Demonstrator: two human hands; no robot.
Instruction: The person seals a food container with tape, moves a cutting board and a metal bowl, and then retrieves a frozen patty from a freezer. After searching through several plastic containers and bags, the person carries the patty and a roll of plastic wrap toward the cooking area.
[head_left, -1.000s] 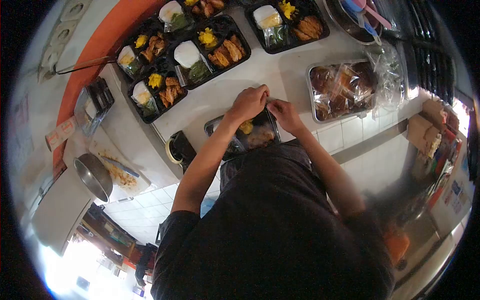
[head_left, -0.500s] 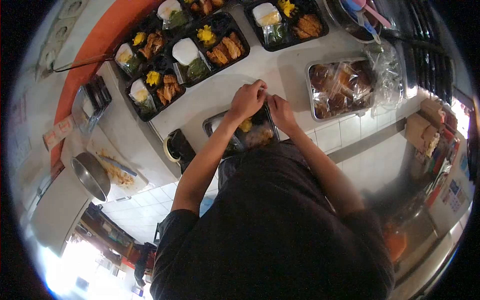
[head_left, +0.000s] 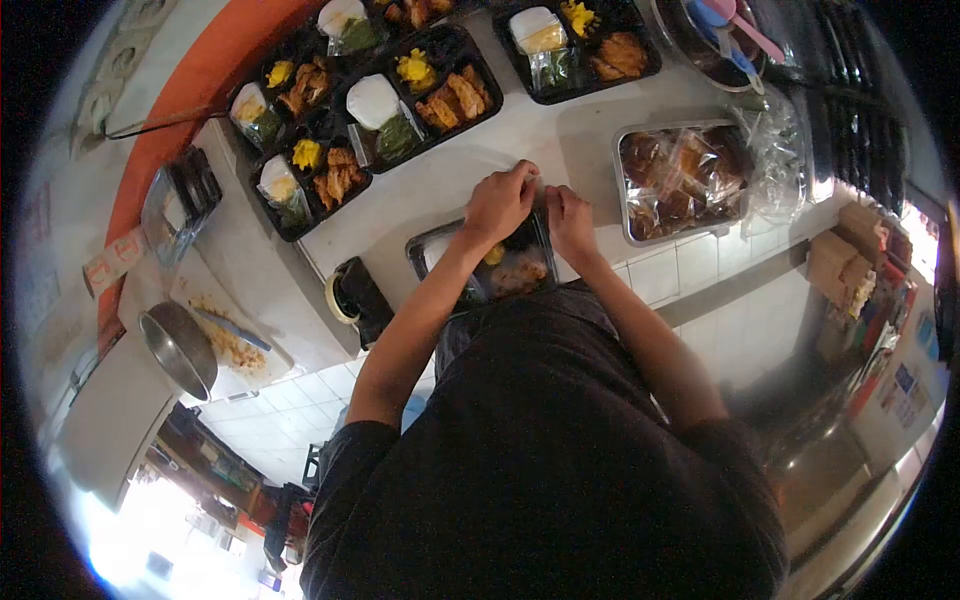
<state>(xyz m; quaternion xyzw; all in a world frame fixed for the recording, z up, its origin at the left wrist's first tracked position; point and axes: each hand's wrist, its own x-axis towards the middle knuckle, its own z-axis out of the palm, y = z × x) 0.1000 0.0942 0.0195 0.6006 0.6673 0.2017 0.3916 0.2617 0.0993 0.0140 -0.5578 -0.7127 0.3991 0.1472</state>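
Observation:
A black compartment meal box (head_left: pixel 412 256) under a clear lid (head_left: pixel 510 272) lies at the near counter edge, close to my body. White, yellow and browned food shows through the lid. My left hand (head_left: pixel 500 208) reaches across it, fingers bent and pressed together at the far right corner. Beside it my right hand (head_left: pixel 571 224) is closed at the same corner, fingertips pinched. Both seem to hold the lid's rim; my fingers hide the exact contact. Behind them stand several open meal boxes (head_left: pixel 425 107) with rice, a green packet, yellow food and browned meat.
To the right, a metal tray (head_left: pixel 622 190) holds bagged brown food beside clear plastic bags (head_left: pixel 775 160). A pot (head_left: pixel 690 45) with a pink-handled spoon (head_left: pixel 755 35) stands at the far right. On the left are a metal bowl (head_left: pixel 180 350) and a knife (head_left: pixel 235 330) on a cutting board (head_left: pixel 268 372).
My right hand has drawn slightly right, opening a small gap between my hands. My left hand has barely shifted. The lidded meal box stays put.

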